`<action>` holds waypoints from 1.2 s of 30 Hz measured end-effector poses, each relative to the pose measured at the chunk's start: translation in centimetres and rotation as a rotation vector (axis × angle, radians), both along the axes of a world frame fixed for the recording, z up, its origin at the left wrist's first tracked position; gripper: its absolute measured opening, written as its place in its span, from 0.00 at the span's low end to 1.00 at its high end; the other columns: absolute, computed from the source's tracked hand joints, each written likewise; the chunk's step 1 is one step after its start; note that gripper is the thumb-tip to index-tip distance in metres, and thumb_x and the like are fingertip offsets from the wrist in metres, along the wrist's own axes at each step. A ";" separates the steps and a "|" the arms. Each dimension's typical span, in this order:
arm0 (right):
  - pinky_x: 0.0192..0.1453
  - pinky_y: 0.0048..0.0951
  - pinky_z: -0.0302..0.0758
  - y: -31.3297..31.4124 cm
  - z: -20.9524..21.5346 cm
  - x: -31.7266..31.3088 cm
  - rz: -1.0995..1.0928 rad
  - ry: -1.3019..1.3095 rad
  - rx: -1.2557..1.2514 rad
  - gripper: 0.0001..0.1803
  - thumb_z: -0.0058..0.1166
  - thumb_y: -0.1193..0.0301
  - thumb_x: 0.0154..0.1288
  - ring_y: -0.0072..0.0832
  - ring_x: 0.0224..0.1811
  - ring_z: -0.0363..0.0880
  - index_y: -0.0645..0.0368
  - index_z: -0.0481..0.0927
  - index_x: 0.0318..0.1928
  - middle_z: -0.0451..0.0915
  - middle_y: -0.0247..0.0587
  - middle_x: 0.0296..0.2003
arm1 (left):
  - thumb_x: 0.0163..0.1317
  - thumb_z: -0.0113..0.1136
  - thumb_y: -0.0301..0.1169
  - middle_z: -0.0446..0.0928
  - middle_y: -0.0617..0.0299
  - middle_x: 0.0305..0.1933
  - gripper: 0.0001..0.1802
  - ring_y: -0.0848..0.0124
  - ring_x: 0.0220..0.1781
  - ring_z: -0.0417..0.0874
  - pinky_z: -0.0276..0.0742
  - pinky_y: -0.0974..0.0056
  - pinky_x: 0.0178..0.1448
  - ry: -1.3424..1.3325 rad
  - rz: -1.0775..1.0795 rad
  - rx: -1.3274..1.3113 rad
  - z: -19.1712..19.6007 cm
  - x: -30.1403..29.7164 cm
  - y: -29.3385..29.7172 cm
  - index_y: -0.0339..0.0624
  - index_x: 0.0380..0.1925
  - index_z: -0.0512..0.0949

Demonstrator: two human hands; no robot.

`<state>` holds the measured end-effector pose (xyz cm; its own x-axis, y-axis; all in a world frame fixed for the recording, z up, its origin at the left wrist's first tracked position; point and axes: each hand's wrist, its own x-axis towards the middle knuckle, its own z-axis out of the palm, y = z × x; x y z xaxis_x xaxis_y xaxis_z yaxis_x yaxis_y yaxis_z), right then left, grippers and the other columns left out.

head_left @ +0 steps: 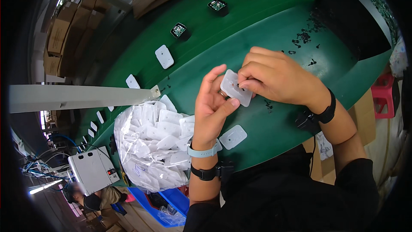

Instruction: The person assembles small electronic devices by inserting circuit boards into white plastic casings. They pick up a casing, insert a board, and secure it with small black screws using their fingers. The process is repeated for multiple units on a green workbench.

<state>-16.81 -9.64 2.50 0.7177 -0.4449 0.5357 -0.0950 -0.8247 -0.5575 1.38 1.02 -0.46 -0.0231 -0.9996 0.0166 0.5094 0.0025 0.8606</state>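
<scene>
My left hand [209,111] holds a white plastic cover plate [243,97] by its edges, thumb at the near side and fingers behind it. Over the plate, my right hand [277,77] is closed in a pinch at a tiny black part [239,87] on the plate's face. The fingertips partly hide this part. Another white plate [233,137] lies flat on the green table near my left wrist. Small black parts [268,105] lie below my right hand, and a larger scatter of black parts [303,38] is farther off to the right.
A clear plastic bag [150,146] full of white plates stands left of my left forearm. Along the green belt [197,47] sit white plates and black housings with circuit boards [218,6]. A metal beam [81,97] juts in from the left. A black box [352,17] stands far right.
</scene>
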 end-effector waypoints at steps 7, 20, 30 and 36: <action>0.27 0.30 0.74 0.0 -0.1 0.0 -0.014 -0.004 -0.209 0.05 0.63 0.74 0.58 0.30 0.33 0.74 0.57 0.78 0.32 0.71 0.33 0.30 | 0.65 0.63 0.20 0.74 0.51 0.64 0.35 0.64 0.63 0.77 0.74 0.57 0.67 0.007 -0.013 -0.002 -0.1 -0.3 0.1 0.35 0.70 0.62; 0.30 0.29 0.78 0.0 -0.5 0.2 -0.060 -0.128 0.012 0.10 0.64 0.75 0.56 0.32 0.34 0.79 0.62 0.79 0.38 0.76 0.37 0.34 | 0.72 0.60 0.40 0.77 0.48 0.59 0.32 0.56 0.58 0.83 0.80 0.49 0.64 -0.040 -0.049 0.030 0.2 -0.8 0.1 0.29 0.66 0.65; 0.31 0.23 0.82 -0.1 -0.8 0.4 -0.001 -0.111 0.870 0.11 0.63 0.79 0.64 0.22 0.36 0.83 0.67 0.79 0.46 0.82 0.40 0.39 | 0.74 0.52 0.29 0.83 0.50 0.46 0.13 0.65 0.44 0.85 0.80 0.63 0.47 -0.122 0.158 0.133 0.1 -2.0 -0.4 0.29 0.50 0.77; 0.33 0.19 0.81 0.8 -1.4 2.4 0.025 -0.138 1.038 0.09 0.60 0.77 0.68 0.17 0.34 0.81 0.66 0.77 0.46 0.81 0.37 0.36 | 0.70 0.58 0.24 0.84 0.57 0.40 0.09 0.73 0.37 0.83 0.76 0.69 0.41 -0.182 0.316 0.176 -0.7 -1.5 0.2 0.30 0.45 0.80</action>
<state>-14.41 -8.85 1.06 0.6946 -0.7190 -0.0231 0.0335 0.0645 -0.9974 -0.11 1.26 -1.12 0.2992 -0.9451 -0.1316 0.3466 -0.0209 0.9378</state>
